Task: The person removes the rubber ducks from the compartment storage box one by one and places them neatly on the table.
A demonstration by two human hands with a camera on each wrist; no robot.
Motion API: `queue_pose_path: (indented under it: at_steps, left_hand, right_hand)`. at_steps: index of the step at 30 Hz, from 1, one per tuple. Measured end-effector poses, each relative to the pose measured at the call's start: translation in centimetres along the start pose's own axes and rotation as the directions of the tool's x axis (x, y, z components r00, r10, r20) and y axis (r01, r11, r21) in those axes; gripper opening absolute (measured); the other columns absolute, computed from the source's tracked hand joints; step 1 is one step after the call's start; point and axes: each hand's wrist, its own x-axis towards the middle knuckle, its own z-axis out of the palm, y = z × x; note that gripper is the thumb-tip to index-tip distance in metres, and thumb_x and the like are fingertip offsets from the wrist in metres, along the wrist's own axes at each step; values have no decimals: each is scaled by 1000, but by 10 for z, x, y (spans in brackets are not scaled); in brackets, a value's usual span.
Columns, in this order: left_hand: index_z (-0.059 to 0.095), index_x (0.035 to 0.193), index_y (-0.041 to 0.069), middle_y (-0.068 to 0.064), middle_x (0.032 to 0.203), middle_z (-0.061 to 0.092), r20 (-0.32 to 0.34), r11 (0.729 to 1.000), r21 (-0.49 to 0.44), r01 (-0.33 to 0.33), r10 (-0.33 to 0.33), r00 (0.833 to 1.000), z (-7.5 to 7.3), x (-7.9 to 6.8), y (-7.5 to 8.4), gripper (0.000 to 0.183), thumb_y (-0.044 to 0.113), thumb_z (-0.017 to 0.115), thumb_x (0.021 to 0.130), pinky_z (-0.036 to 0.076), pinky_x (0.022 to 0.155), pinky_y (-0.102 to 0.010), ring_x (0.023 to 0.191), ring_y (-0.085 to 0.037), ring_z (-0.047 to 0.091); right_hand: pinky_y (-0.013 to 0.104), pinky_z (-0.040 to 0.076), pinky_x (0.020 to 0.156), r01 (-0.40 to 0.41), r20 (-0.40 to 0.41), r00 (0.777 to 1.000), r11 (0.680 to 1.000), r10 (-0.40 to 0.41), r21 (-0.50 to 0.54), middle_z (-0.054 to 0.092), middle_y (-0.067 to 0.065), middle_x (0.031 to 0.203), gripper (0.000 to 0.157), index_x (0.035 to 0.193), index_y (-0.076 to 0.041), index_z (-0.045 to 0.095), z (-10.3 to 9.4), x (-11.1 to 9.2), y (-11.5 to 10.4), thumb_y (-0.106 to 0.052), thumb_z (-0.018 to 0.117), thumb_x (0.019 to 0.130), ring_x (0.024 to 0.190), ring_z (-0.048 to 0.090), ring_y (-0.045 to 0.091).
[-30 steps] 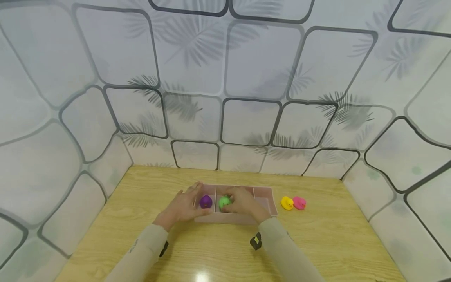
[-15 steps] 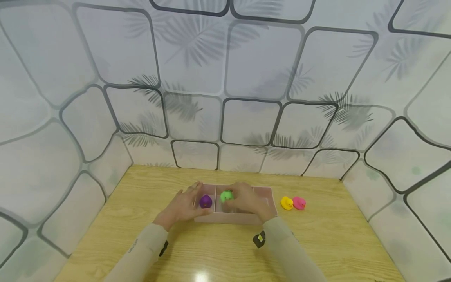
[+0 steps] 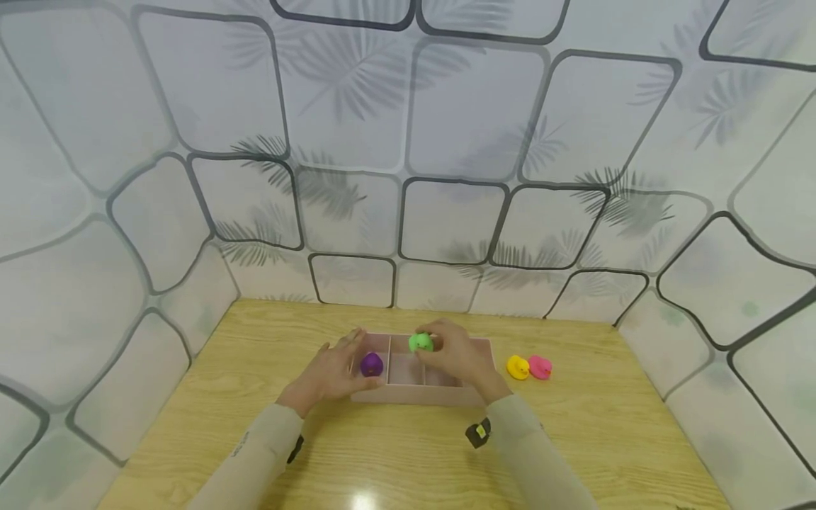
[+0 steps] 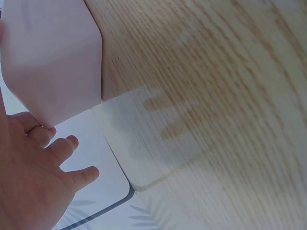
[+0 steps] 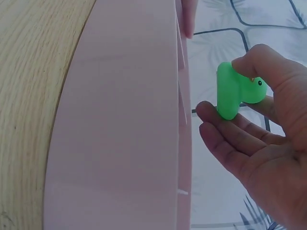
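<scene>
The wood-grain surface (image 3: pixel 408 450) carries a pink box (image 3: pixel 417 395), divided crosswise, its long axis running left to right across the person's front. The hands are apart. The left hand (image 3: pixel 333 370) holds the box's left end, thumb at the near rim, fingers at the far left corner. The right hand (image 3: pixel 454 352) is over the right half and pinches a green duck (image 3: pixel 419 343) between thumb and fingertips.

The duck is upright, base towards the box, above the rim and apart from it in the right wrist view. From the head view it appears near the far wall, about in line with the middle divider (image 3: pixel 424 372); the exact compartment beneath cannot be told.

A purple toy (image 3: pixel 372 364) sits in the leftmost compartment, beside the left hand. A yellow duck (image 3: pixel 518 367) and a pink duck (image 3: pixel 540 367) stand right of the box, nearer the right hand.
</scene>
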Motion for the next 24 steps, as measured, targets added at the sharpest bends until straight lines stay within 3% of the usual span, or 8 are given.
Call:
queue_pose_path:
  at_steps: [9, 16, 24]
  left_hand:
    - [25, 167, 3, -20, 174, 24, 5, 1000, -3, 0, 0, 1000, 1, 1, -1, 111, 70, 70, 90, 17, 127, -73, 158, -42, 33]
    - [24, 167, 3, -20, 174, 23, 2, 1000, -11, -11, 11, 1000, 1, 0, 0, 112, 72, 68, 90, 16, 127, -73, 158, -43, 31]
    - [25, 167, 4, -20, 173, 25, 0, 1000, -10, -16, 16, 1000, -1, 0, 0, 113, 73, 67, 89, 18, 126, -73, 158, -42, 32]
  right_hand:
    - [42, 60, 95, 30, -88, 996, 999, -29, 12, 69, 2, 124, 33, 119, -18, 78, -1, -5, 10, -19, 85, 87, 106, 64, 22]
    - [37, 63, 93, 61, -144, 988, 996, -50, 70, 69, 6, 123, 33, 121, -13, 78, -6, -9, 23, -15, 83, 89, 103, 68, 21]
    - [43, 63, 93, 76, -192, 980, 992, -56, 101, 67, 13, 127, 37, 125, -5, 76, -16, -18, 35, -15, 84, 91, 105, 68, 24]
